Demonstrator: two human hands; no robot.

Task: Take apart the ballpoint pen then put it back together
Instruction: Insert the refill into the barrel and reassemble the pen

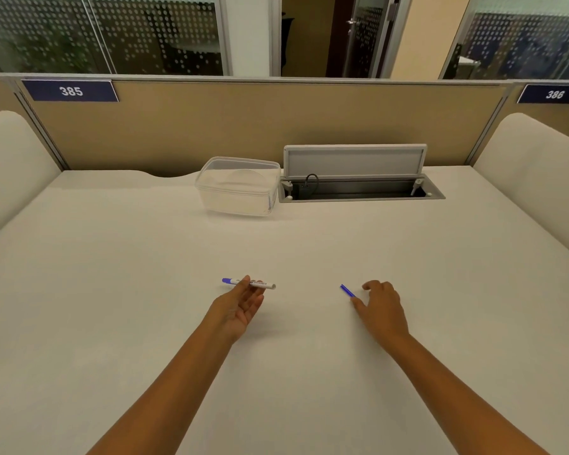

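At the far left, a dark blue plate reading 385 (70, 90) sits on the tan fabric-covered partition (243, 126). Below it stretches the surface (145, 244), smooth, matte and off-white, with rounded cream side panels at both edges.

Left of centre and near, the left hand (240, 307) is turned palm up, its fingertips pinching the pen barrel (250, 283). The barrel is a slim white tube with small print along it and a blue end pointing left; its right end is plain white. It lies almost level, just above the surface.

Far, near the middle, stands a clear plastic box (239, 187) with rounded corners and a fitted lid, glossy and see-through. Just right of it, a grey metal cable hatch (355, 174) stands open, its flat lid tilted up over a dark slot.

Right of centre and near, a thin blue pen piece (347, 290) lies on the surface, angled, well apart from the barrel. The right hand (383, 308) hangs palm down beside it, fingers loosely curved and grasping nothing; the thumb tip is at the piece's near end.

At the far right, another blue plate reads 386 (554, 94).
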